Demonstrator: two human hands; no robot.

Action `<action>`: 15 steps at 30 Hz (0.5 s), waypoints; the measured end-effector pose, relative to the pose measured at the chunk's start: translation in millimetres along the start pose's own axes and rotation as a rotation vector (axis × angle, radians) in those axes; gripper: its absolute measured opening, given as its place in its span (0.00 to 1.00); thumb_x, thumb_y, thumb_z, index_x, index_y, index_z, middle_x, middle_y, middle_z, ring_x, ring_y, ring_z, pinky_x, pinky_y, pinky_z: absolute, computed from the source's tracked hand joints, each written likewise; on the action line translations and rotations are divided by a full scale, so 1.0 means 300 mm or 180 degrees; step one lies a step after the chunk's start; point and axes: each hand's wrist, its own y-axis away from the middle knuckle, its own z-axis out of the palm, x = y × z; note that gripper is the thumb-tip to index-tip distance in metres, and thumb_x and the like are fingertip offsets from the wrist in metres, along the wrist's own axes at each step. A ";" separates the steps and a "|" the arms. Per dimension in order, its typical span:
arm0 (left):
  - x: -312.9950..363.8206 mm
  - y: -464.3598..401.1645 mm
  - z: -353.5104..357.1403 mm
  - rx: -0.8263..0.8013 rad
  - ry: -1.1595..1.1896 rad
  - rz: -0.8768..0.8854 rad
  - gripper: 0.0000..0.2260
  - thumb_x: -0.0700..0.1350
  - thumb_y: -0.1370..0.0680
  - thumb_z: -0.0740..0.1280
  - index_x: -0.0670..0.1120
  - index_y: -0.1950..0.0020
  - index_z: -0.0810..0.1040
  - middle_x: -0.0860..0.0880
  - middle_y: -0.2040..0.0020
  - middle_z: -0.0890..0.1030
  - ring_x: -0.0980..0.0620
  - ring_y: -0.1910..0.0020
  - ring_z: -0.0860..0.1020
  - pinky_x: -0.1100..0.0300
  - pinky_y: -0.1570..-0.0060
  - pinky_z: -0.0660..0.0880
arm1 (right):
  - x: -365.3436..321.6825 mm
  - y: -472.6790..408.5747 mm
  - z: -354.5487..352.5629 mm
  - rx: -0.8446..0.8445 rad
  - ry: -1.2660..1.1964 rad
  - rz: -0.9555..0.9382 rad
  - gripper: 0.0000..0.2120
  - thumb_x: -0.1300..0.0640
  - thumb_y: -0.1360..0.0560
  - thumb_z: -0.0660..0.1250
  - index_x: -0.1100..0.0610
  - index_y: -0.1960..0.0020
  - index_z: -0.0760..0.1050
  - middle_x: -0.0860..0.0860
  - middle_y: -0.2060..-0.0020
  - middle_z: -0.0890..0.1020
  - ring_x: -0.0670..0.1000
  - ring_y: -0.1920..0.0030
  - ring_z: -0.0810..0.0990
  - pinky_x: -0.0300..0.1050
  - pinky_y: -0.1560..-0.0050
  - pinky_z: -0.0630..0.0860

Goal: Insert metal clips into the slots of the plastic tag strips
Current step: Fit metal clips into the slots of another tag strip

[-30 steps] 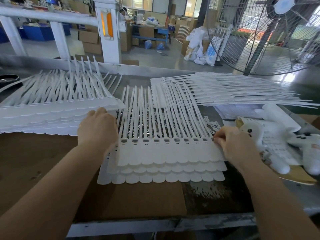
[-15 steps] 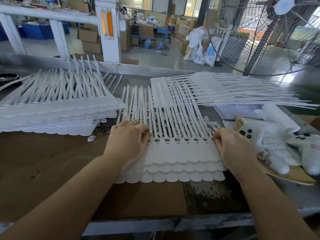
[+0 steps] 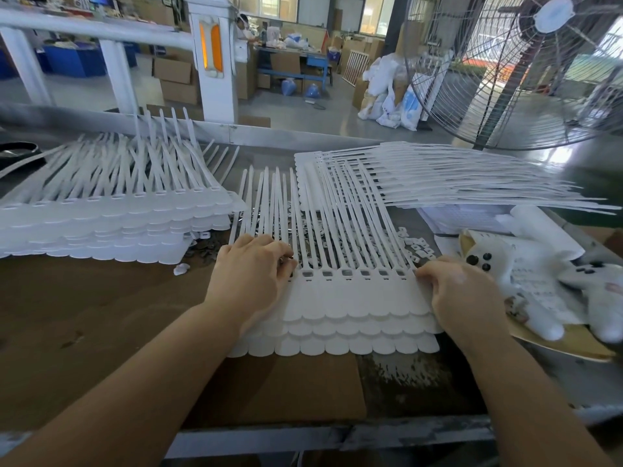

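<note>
Clip-insertion step under way on top tag strip (image 3: 354,294), lying on small stack at table (image 3: 84,315) front. Left hand (image 3: 251,276) curled at strip's left slots — grip seems pinched on small metal clip, mostly hidden. Right hand (image 3: 455,291) pinches strip's right edge, steadying. Next — seat clip squarely, shift to next open slot (image 3: 327,273).

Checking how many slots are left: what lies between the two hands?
In the head view, the top tag strip spans from left hand to right hand, six slots showing.

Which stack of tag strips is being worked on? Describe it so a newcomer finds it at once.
On the brown workbench, look between the two hands. The working stack lies there, left hand on its left end, right hand gripping its right edge. Unlike the left pile, its rectangular slots face you in a row.
</note>
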 end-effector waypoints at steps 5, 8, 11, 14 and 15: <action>0.000 -0.004 0.001 -0.0037 -0.0025 -0.0008 0.15 0.54 0.20 0.57 0.54 0.37 0.75 0.55 0.42 0.76 0.51 0.40 0.68 0.55 0.43 0.62 | 0.000 -0.017 0.012 -0.0163 0.0086 0.0187 0.13 0.66 0.23 0.58 0.59 0.48 0.81 0.53 0.51 0.82 0.56 0.53 0.79 0.45 0.58 0.72; -0.002 -0.002 0.001 -0.0046 0.0012 -0.0024 0.14 0.54 0.20 0.58 0.54 0.37 0.75 0.55 0.42 0.76 0.51 0.40 0.68 0.55 0.43 0.62 | -0.003 -0.025 0.015 -0.0201 -0.0039 0.0360 0.12 0.65 0.23 0.58 0.58 0.50 0.80 0.54 0.52 0.81 0.55 0.53 0.78 0.44 0.56 0.71; -0.001 -0.005 -0.002 -0.0066 0.0063 -0.0029 0.14 0.54 0.20 0.58 0.53 0.37 0.76 0.54 0.42 0.75 0.51 0.40 0.68 0.55 0.43 0.62 | -0.018 -0.033 0.018 -0.0114 -0.0096 0.0478 0.11 0.65 0.23 0.59 0.58 0.49 0.79 0.54 0.52 0.80 0.55 0.53 0.77 0.43 0.56 0.69; 0.000 -0.015 -0.010 -0.0141 0.0172 -0.0110 0.14 0.54 0.21 0.60 0.53 0.39 0.77 0.52 0.42 0.73 0.50 0.39 0.67 0.54 0.43 0.62 | -0.052 -0.045 0.021 -0.0016 -0.0254 0.0443 0.10 0.65 0.24 0.61 0.59 0.48 0.79 0.54 0.52 0.80 0.54 0.51 0.76 0.42 0.54 0.68; -0.002 -0.019 -0.014 -0.0152 0.0234 -0.0152 0.13 0.54 0.21 0.61 0.53 0.40 0.78 0.51 0.43 0.72 0.49 0.39 0.67 0.54 0.43 0.62 | -0.065 -0.052 0.021 -0.0002 -0.0300 0.0382 0.10 0.66 0.24 0.61 0.59 0.48 0.79 0.54 0.52 0.81 0.54 0.51 0.76 0.41 0.53 0.68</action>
